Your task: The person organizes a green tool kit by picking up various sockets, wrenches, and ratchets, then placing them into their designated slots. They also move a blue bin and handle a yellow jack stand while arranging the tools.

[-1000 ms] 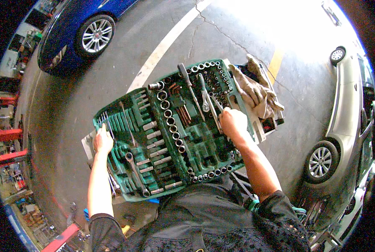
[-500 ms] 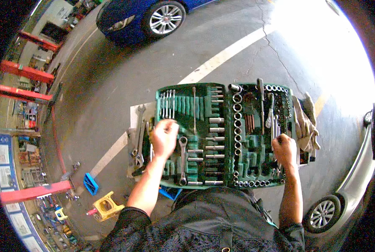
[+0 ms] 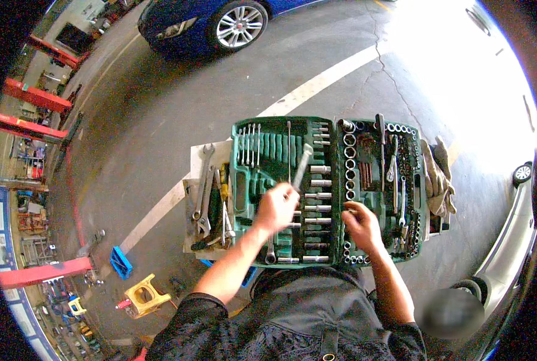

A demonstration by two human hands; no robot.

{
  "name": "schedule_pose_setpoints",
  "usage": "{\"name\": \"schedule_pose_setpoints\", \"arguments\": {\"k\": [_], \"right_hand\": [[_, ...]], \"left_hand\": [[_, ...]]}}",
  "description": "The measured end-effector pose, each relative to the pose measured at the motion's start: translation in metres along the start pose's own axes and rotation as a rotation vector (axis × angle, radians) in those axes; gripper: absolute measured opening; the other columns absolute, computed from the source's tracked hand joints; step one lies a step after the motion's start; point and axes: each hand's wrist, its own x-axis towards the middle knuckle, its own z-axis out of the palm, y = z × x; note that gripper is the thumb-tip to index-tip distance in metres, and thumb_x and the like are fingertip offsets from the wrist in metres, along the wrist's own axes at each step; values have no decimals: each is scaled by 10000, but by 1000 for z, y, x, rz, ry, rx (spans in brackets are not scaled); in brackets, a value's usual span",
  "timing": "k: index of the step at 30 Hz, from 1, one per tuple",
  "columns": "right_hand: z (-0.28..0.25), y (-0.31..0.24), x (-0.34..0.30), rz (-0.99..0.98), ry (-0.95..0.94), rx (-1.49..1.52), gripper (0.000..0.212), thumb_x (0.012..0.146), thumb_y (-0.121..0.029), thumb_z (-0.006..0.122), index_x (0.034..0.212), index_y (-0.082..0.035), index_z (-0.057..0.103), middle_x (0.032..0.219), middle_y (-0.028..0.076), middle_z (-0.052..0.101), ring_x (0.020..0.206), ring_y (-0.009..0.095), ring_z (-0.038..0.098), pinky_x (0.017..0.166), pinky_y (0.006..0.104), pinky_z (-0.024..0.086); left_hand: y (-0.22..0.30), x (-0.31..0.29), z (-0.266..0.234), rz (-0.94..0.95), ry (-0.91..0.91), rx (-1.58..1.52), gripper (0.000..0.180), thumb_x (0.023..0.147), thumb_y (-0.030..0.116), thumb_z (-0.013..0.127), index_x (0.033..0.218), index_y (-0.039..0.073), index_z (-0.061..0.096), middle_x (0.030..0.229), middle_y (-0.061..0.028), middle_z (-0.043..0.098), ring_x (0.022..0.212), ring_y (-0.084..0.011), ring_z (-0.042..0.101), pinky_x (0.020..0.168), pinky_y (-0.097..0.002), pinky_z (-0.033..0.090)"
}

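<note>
An unfolded green tool case (image 3: pixel 239 201) lies in front of me. Blurred by motion, a silver wrench (image 3: pixel 303 165) slants up from my left hand (image 3: pixel 277 207), which is closed round its lower end over the left half. Beneath that hand, the lower end of a ring spanner (image 3: pixel 271 256) shows in its slot. My right hand (image 3: pixel 362 227) hovers over the right half, beside the column of large sockets (image 3: pixel 350 165); its fingers are curled, and what they hold, if anything, cannot be made out. A ratchet handle (image 3: pixel 393 159) and a combination wrench (image 3: pixel 403 201) lie to its right.
Loose wrenches (image 3: pixel 203 180) and a yellow-handled screwdriver (image 3: pixel 224 183) lie left of the case, work gloves (image 3: pixel 438 177) to its right. A yellow stand (image 3: pixel 147 296) and a blue block (image 3: pixel 121 262) are on the floor. A blue car (image 3: pixel 190 21) stands ahead, a silver car (image 3: pixel 509 240) at right.
My left hand has moved right across the case, a wrench now plainly visible in it. My right hand has come left from the wrenches toward the large sockets. The view has shifted slightly.
</note>
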Motion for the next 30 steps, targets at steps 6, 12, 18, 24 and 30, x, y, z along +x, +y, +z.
{"name": "schedule_pose_setpoints", "arguments": {"k": [6,12,18,24,30], "right_hand": [[-68,67,-13,99,282,-160,290,916,-157,631,1186,-59,588,782,42,609,622,82,529,549,258,445],[-95,94,-39,198,441,-9,322,900,-190,651,1189,-62,587,816,57,651,659,102,570,601,257,473],[-105,61,-26,243,461,-405,310,880,-193,612,1171,-85,607,801,194,673,720,336,668,680,403,512],[-113,71,3,364,364,-890,285,866,-324,606,950,-52,623,811,183,676,750,372,664,710,472,525],[-118,66,10,416,274,-940,323,801,-364,637,796,-42,643,818,190,672,774,392,655,726,486,517]], "left_hand": [[-47,85,-61,56,384,710,144,880,130,498,930,39,597,870,-198,664,802,-402,647,674,-500,510],[-41,100,-52,34,332,785,251,850,151,512,1058,60,619,919,-187,671,853,-394,649,725,-504,523],[-45,96,-47,36,256,891,332,864,151,530,1172,49,600,999,-183,659,887,-376,644,758,-479,524],[-53,98,-30,110,266,1030,367,877,143,534,1224,23,554,962,-168,646,883,-361,636,747,-475,522],[-44,101,-35,-34,145,1078,343,882,123,492,1196,-6,546,955,-181,646,883,-361,645,718,-482,542]]}}
